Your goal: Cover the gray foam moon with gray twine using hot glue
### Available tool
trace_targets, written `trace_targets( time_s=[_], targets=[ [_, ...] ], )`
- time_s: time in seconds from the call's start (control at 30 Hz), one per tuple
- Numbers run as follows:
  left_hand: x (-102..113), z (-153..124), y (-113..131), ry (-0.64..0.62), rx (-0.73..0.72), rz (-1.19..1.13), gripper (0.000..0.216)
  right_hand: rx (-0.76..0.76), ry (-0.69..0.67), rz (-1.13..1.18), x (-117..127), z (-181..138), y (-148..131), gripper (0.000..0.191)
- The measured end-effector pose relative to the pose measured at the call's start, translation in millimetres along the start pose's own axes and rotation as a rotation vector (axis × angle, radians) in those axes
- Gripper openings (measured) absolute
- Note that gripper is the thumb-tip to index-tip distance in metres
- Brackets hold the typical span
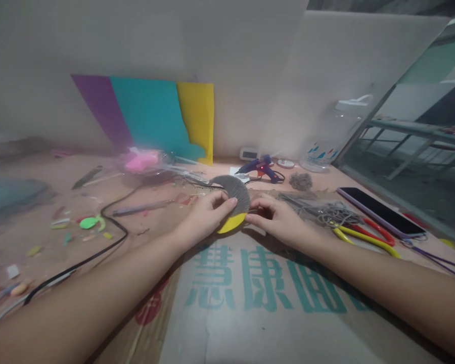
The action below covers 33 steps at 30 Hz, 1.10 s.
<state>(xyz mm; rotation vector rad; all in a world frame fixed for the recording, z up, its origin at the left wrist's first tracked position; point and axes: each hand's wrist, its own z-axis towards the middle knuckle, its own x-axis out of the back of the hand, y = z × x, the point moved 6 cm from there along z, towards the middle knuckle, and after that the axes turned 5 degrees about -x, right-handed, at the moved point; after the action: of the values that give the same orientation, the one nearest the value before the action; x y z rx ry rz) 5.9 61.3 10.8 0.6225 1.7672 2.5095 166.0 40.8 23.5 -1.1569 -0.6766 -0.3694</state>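
Above the printed sheet, a yellow crescent-shaped piece is held up, most of it covered by close rows of grey cord; its lower end shows bare yellow. My left hand grips the crescent from the left, thumb pressed on its front. At the crescent's right edge, the thumb and fingers of my right hand are pinched together; what lies between them is too small to make out. Loose grey cord lies tangled just right of that hand.
Behind stand a blue glue gun with a red light, a ball of grey cord and a clear jug. Red-and-yellow-handled pliers and a phone lie right. A black cable and scraps spread left. Coloured board leans behind.
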Motion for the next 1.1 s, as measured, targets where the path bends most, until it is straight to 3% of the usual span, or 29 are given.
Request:
trace_targets(
  time_s=[0.43, 0.67, 0.77, 0.9, 1.1],
  targets=[
    [-1, 1, -1, -0.032, -0.054, 0.042, 0.034, -0.066, -0.020, 0.146, -1, 0, 4, 0.017],
    [1, 1, 0, 0.025, 0.010, -0.066, 0.032, -0.041, -0.054, 0.160, -2, 0, 6, 0.022],
    [1, 1, -1, 0.036, 0.037, -0.109, 0.032, -0.025, 0.017, 0.110, 3, 1, 7, 0.031],
    [0, 1, -2, 0.028, 0.031, -0.090, 0.033, 0.023, 0.144, 0.054, 13, 1, 3, 0.022],
    [-1, 0, -2, -0.002, 0.000, -0.034, 0.035, 0.021, 0.130, 0.022, 12, 1, 1, 0.019]
  ],
)
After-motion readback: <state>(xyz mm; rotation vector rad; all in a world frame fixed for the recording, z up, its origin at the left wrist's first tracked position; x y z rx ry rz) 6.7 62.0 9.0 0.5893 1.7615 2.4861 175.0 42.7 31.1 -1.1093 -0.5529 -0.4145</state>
